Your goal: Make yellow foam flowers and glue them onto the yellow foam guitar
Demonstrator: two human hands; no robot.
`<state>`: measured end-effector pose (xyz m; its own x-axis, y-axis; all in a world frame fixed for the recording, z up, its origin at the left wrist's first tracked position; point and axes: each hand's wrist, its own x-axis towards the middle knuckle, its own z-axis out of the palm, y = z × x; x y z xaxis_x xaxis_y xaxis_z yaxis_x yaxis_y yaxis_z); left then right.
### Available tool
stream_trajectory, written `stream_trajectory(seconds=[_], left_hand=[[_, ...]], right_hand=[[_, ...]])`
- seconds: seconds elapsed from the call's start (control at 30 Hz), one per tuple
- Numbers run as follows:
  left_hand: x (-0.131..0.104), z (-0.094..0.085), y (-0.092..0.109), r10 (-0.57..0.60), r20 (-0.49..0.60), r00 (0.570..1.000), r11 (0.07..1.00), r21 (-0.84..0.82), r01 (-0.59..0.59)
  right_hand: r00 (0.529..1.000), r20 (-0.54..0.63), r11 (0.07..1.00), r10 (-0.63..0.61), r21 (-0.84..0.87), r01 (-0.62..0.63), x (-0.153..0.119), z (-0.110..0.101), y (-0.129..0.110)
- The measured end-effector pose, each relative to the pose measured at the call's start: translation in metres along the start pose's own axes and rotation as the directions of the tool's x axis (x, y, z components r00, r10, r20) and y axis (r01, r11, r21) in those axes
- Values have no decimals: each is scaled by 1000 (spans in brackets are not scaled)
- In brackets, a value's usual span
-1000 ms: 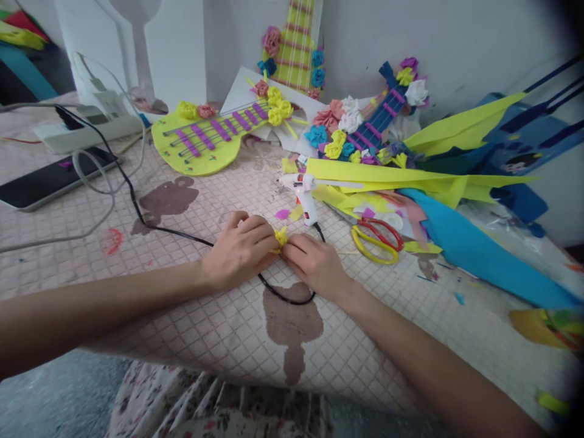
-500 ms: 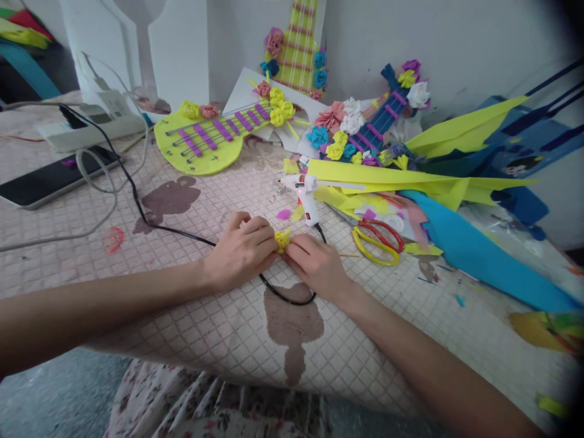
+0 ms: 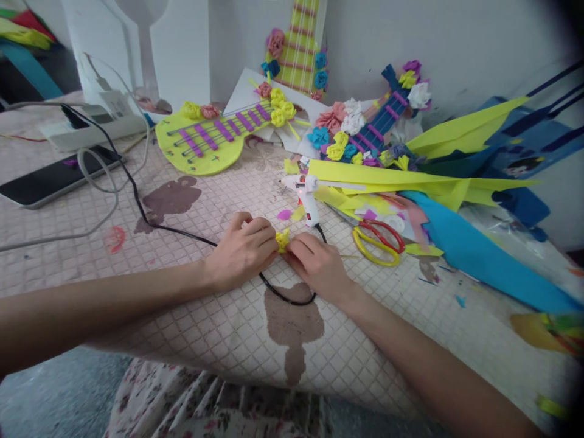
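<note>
Between my two hands is a small yellow paper flower (image 3: 282,241), crumpled and partly covered by the fingertips. My left hand (image 3: 244,250) grips it from the left with curled fingers. From the right, my right hand (image 3: 316,261) pinches its other side. Just beyond the hands a white glue gun (image 3: 308,201) stands on the table with a small red light showing. Its black cord (image 3: 292,300) loops under and in front of my hands. Scissors (image 3: 378,242) with red and yellow handles lie to the right of the glue gun.
A yellow paper guitar (image 3: 205,152) with purple strips lies behind my hands. A blue flowered guitar (image 3: 376,131) leans at the back. Yellow sheets (image 3: 387,173) and a blue sheet (image 3: 479,252) spread on the right. A phone (image 3: 59,176) and power strip (image 3: 95,131) lie at left.
Very little differs. Both hands stay around the yellow paper flower, with only slight finger movement, and the view has shifted a touch.
</note>
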<state>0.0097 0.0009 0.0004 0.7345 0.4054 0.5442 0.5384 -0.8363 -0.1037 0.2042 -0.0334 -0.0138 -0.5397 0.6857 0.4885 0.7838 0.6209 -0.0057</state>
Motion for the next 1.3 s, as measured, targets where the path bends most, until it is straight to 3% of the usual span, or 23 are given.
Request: stream_trajectory(seconds=[0.2,0.57,0.8,0.97,1.03,1.1,1.2,1.3], left_hand=[[-1,-1,1,-13,8,1000,1000,1,13],[1,-1,2,4,2,1000,1000,19,-4],[-2,0,-1,13,-3,1000,1000,11,-13],[-4,1,-3,26,-16,1000,1000,-17,-26],[-5,1,-5,21,-25,999,999,-24,-22],[-6,2,-7,18,-29,999,999,-33,-19],[-6,3,-9,24,-25,999,999,-47,-25],[-7,3,-11,50,-26,998,997,-55,-52]], right_hand=[[997,57,998,-51,-40,53,-1,0,2],[998,69,1000,8,-13,-7,1,-2,0],[988,151,999,23,42,-29,-8,-20,6],[981,192,997,-13,82,-2,-16,-49,32],[988,145,993,52,102,-67,-23,-62,47],[977,33,970,211,114,-214,-32,-70,62],[878,-56,879,476,69,-472,-47,-69,78],[811,21,811,584,-50,-583,-58,-57,86]])
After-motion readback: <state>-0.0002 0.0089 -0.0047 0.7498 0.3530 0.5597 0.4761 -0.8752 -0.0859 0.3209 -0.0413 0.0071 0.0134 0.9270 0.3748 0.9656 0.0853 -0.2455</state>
